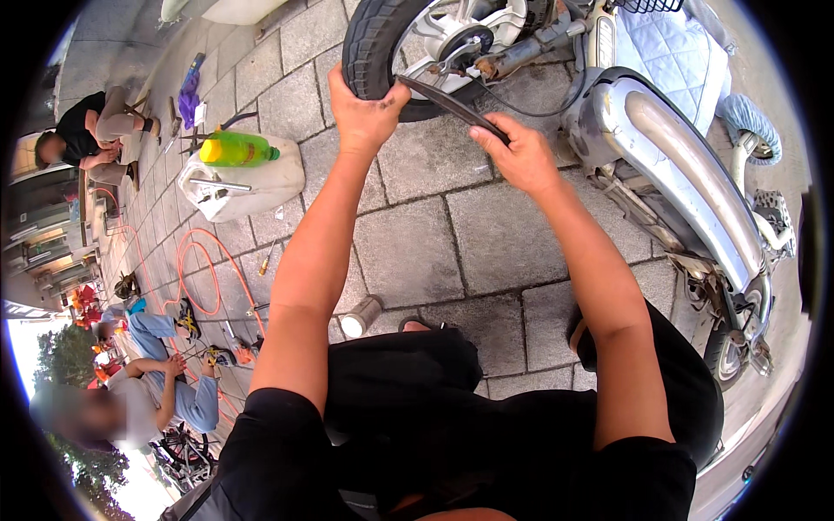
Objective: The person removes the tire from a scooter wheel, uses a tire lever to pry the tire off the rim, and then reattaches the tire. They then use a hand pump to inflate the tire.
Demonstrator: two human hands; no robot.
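My left hand (363, 113) grips the black tyre (372, 39) of a scooter wheel with a pale rim and hub (469, 39), its thumb by the tip of a long, dark, flat metal tool (447, 102). My right hand (521, 152) is closed around that tool's near end, angling it up toward the rim's edge. A black cable (530, 109) curves from near the hub past my right hand toward the silver scooter body (660, 156), which lies on its side.
A whitish container (208, 193) bearing a green bottle (248, 148), an orange hose (213, 260), a screwdriver (265, 260) and a metal canister (360, 317) are on the paving (408, 243). Several people (148, 395) sit at the left. A quilted cover (669, 56) drapes the scooter at upper right.
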